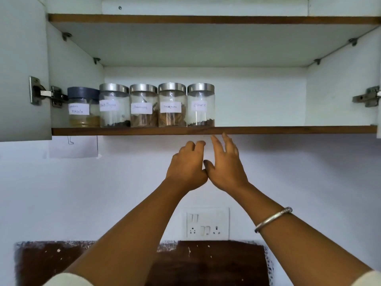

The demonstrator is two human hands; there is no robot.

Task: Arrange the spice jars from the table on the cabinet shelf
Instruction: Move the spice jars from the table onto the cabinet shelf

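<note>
Along the front edge of the cabinet shelf [288, 130], from its left end to about its middle, five jars stand side by side. From left to right they are the garam masala jar [83, 108], black pepper jar [114, 106], cinnamon jar [143, 107], fourth jar [172, 106] and cloves jar [201, 106]. Below that edge, under the cloves jar, the left hand [186, 168] and right hand [225, 164] meet at the thumbs. A switch plate [207, 223] is on the wall beneath them.
</note>
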